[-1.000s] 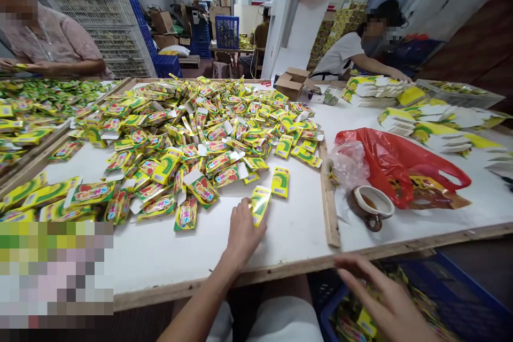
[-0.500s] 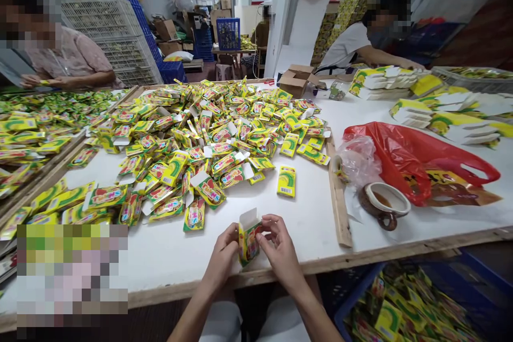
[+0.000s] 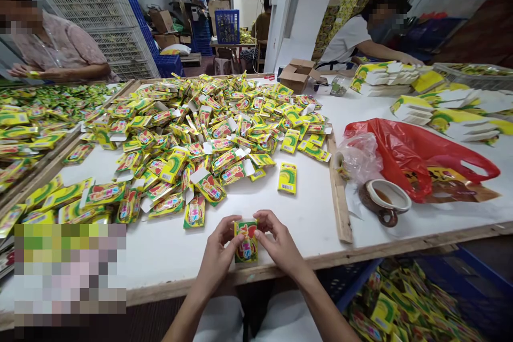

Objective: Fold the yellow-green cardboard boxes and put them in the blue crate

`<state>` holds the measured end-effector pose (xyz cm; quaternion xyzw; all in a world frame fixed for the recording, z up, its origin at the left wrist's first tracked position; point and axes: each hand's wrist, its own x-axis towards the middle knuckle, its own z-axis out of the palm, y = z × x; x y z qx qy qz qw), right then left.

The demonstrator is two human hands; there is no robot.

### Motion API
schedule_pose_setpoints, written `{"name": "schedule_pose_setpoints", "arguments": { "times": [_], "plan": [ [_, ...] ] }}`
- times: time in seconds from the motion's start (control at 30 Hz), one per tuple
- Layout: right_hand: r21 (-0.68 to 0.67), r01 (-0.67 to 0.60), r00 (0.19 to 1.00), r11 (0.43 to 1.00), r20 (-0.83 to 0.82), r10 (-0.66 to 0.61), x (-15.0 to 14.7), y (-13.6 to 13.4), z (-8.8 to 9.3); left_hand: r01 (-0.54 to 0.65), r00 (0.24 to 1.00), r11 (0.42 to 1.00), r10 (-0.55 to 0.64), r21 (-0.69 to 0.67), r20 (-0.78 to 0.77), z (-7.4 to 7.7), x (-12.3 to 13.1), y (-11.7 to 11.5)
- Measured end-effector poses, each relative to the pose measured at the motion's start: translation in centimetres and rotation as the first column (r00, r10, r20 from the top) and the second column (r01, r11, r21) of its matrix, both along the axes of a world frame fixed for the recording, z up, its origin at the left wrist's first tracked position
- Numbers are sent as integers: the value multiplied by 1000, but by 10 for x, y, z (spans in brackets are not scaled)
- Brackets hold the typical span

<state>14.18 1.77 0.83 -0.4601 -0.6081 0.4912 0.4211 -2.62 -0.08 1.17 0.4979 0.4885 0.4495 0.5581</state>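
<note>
Both my hands hold one small yellow-and-green carton [image 3: 246,241] above the near edge of the white table [image 3: 304,214]. My left hand [image 3: 218,254] pinches its left side and my right hand [image 3: 278,243] its right side, fingers closed on it. The carton's printed face points up at me and its top flap looks closed. A single flat carton [image 3: 287,178] lies just beyond my hands. Further back spreads a big heap of the same cartons [image 3: 200,128], many with flaps open.
A wooden strip [image 3: 339,192] divides the table; right of it lie a red plastic bag [image 3: 404,155], a clear bag and a brown cup [image 3: 385,200]. A blue crate of cartons [image 3: 404,304] sits low right. Two people work at the far sides; stacks of flat cartons [image 3: 436,107] lie at the right.
My left hand picked a carton off the table, my right hand came up from the blue crate to join it, and the white flap that stood open is now closed.
</note>
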Motion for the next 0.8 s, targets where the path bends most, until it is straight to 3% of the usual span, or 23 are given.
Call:
{"name": "schedule_pose_setpoints", "arguments": {
  "times": [0.13,0.27,0.5,0.7,0.8],
  "plan": [
    [-26,-73,997,997,32,74,-1,5,2,10,999,1000,-10,2,-44,-5,-4,1],
    [-41,-67,998,997,2,67,-6,2,-1,-40,991,999,41,9,-131,-5,-8,0],
    [2,219,976,976,-12,-219,-13,-15,-9,-49,990,999,50,6,-130,-1,-6,-3],
    [1,102,995,995,-20,-102,-11,-10,-2,-57,990,998,57,5,-130,-5,-7,-2],
    [28,68,998,997,7,-68,-10,-3,1,-97,983,993,107,69,-151,-5,-6,-1]
  ]
}}
